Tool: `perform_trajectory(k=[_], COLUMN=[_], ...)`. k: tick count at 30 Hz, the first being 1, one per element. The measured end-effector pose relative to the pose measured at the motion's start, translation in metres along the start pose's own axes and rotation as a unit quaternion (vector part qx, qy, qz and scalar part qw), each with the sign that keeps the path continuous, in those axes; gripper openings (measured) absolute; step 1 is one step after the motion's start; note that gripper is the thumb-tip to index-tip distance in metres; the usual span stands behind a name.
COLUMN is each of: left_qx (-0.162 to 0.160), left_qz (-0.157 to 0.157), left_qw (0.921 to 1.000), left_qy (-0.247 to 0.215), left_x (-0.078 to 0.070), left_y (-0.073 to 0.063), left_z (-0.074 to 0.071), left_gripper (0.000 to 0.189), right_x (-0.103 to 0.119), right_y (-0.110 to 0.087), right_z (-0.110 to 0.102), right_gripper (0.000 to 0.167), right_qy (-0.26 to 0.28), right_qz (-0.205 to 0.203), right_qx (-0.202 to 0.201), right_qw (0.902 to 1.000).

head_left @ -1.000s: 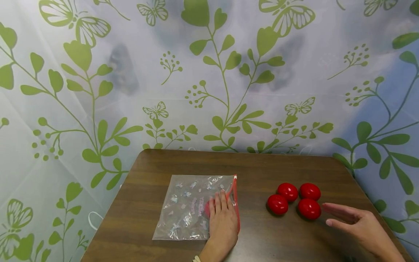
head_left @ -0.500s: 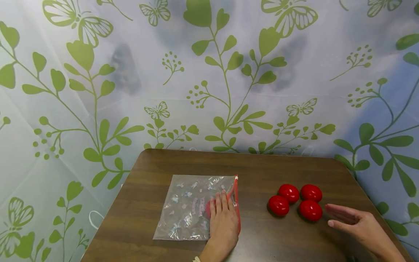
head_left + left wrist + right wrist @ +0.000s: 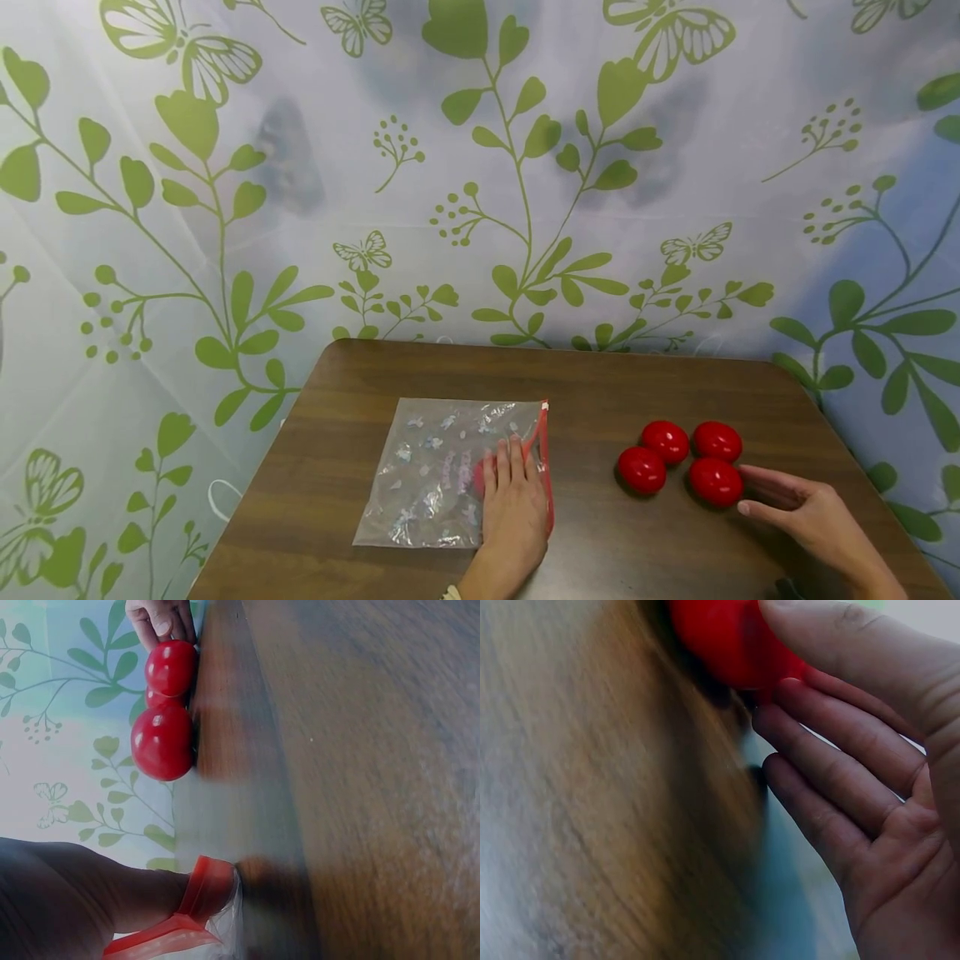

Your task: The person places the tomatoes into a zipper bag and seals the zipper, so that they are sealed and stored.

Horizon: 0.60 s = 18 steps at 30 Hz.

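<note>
A clear printed zip bag with a red zip edge lies on the table. My left hand rests on it, fingers extended, beside the red zip strip. A reddish round shape shows through the plastic, partly hidden by that hand. To the right sit several glossy red balls, slightly oval. At the front right one, my right hand has its fingers and thumb spread at the ball's right side. The right wrist view has the fingers loosely extended by the red ball; firm contact cannot be told.
Two red balls stand left of the front right one, and another sits behind it. The brown wooden table ends at a leaf-patterned curtain. A small dark object shows at the front edge.
My right hand has moved slightly left, closing the gap to the front right ball. The left hand stays on the bag, and the head view has shifted a little.
</note>
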<state>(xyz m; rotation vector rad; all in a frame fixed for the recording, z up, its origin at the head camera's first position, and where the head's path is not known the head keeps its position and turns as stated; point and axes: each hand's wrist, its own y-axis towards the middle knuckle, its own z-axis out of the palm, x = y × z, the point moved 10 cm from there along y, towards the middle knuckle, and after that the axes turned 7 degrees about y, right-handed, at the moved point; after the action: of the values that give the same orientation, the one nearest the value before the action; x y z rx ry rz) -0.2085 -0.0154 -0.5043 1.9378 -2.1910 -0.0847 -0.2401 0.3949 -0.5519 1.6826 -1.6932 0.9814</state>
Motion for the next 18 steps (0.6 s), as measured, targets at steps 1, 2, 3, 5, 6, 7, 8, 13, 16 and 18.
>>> perform_trajectory(k=[1,2,3,5,6,7,8,13,16,18], left_qx=[0.000,0.002,0.004,0.007,0.008,0.009,0.011,0.019,0.023,0.024], left_qz=[0.000,0.001,0.001,0.001,0.001,0.000,0.000,0.000,0.001,0.001], left_qw=[1.0000,1.0000,1.0000,1.0000,1.0000,1.0000,0.9999,0.9998,0.9997,0.9997], left_qy=[0.001,0.002,0.002,0.003,0.003,0.003,0.002,-0.002,-0.003,-0.004], left_x=[0.000,0.000,0.000,0.000,0.000,-0.001,-0.001,-0.001,-0.001,0.000], left_y=[0.000,0.000,0.000,0.001,0.001,0.001,0.001,0.002,0.002,0.002], left_z=[0.000,-0.001,-0.001,-0.001,0.000,0.000,0.000,0.001,0.002,0.002], left_gripper=[0.098,0.097,0.098,0.098,0.099,0.099,0.099,0.103,0.104,0.104], right_x=[0.001,0.001,0.001,0.002,0.003,0.003,0.003,0.005,0.006,0.008], right_y=[0.001,0.002,0.003,0.004,0.005,0.006,0.007,0.009,0.009,0.009], right_z=[0.001,0.001,0.001,0.002,0.003,0.003,0.004,0.008,0.012,0.014], right_gripper=[0.072,0.072,0.072,0.073,0.073,0.074,0.074,0.074,0.073,0.072], right_qy=[-0.004,-0.008,-0.012,-0.015,-0.015,-0.016,-0.015,-0.012,-0.003,0.004], right_qz=[0.001,0.001,0.003,0.006,0.007,0.011,0.013,0.013,0.006,0.000], right_qx=[0.000,-0.001,-0.002,0.001,0.001,-0.001,0.000,0.000,0.000,-0.002], right_qw=[1.0000,1.0000,0.9999,0.9999,0.9999,0.9998,0.9998,0.9998,1.0000,1.0000])
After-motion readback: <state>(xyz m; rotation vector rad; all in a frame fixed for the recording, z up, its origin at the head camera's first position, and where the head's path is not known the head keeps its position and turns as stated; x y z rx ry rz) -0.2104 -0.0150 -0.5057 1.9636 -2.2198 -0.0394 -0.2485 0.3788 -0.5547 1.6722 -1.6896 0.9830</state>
